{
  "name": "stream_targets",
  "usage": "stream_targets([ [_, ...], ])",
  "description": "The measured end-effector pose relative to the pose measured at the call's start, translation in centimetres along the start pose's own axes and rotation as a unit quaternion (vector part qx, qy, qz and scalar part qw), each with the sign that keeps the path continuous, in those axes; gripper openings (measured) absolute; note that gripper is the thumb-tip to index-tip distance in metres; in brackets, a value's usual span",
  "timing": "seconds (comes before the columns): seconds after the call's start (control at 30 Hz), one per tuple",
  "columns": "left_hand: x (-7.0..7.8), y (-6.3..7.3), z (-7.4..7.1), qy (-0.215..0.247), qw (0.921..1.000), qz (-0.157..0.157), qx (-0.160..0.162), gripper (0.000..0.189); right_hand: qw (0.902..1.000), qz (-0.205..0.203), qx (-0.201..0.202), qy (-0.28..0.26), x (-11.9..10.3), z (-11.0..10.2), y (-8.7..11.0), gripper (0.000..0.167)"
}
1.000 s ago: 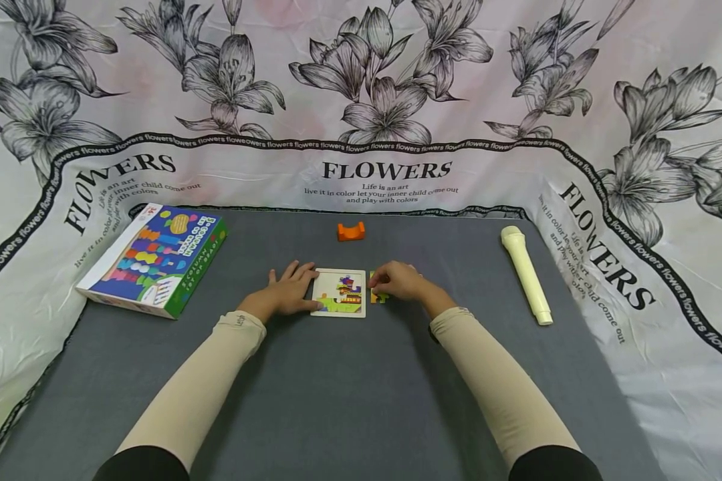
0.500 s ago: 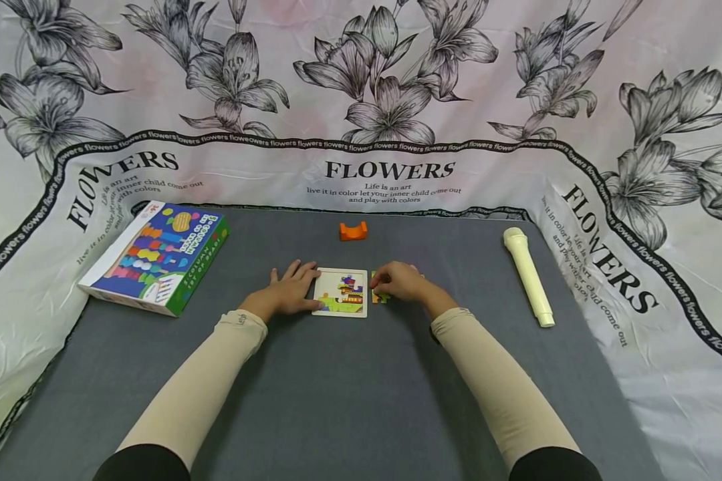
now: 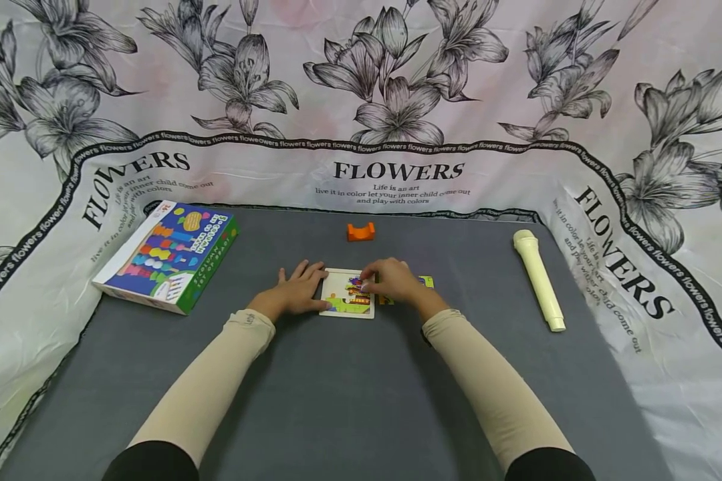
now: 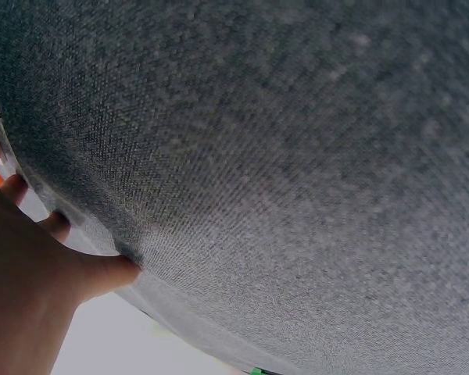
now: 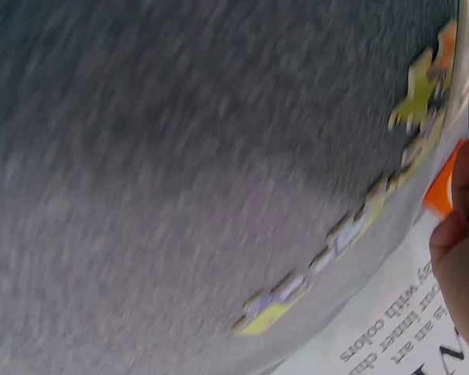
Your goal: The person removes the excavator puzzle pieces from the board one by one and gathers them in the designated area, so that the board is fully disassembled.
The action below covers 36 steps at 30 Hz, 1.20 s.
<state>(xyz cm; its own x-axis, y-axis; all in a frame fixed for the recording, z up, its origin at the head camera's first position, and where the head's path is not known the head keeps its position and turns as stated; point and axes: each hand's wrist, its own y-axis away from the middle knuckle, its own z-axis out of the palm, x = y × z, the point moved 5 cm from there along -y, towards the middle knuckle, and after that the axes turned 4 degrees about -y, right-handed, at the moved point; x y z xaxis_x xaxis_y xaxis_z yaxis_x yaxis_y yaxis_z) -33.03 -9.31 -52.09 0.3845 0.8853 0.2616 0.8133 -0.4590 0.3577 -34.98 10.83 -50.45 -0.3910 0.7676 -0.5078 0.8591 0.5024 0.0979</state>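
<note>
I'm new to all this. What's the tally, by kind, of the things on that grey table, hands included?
Hands: 2, the left hand and the right hand
Box: 1
Puzzle tray: 1
Orange block: 1
Pale yellow stick: 1
Total: 6, leaving out the loose puzzle pieces, too hidden to count
</note>
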Motion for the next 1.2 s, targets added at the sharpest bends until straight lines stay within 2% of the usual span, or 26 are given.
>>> stream_targets([
  [0.23, -0.1, 0.0, 0.0, -0.002, 1.0000, 0.002, 0.000, 0.078, 0.9989, -0.024, 0.015, 0.039, -0.8, 0.9, -0.7, 0.029],
  [0.73, 0.2, 0.2, -0.1, 0.002, 1.0000, 0.002, -0.001, 0.078, 0.9985, -0.023, 0.024, 0.044, -0.7, 1.3, -1.0, 0.026],
  [1.0, 0.5, 0.0, -0.1, 0.001, 1.0000, -0.002, -0.004, 0.078, 0.9997, 0.001, 0.021, 0.013, -0.2, 0.8, -0.3, 0.027],
  [1.2, 0.0, -0.1, 0.1, -0.006, 0.9999, -0.011, -0.003, 0.079, 0.9996, -0.002, 0.029, 0.000, 0.3, -0.6, 1.3, 0.024],
])
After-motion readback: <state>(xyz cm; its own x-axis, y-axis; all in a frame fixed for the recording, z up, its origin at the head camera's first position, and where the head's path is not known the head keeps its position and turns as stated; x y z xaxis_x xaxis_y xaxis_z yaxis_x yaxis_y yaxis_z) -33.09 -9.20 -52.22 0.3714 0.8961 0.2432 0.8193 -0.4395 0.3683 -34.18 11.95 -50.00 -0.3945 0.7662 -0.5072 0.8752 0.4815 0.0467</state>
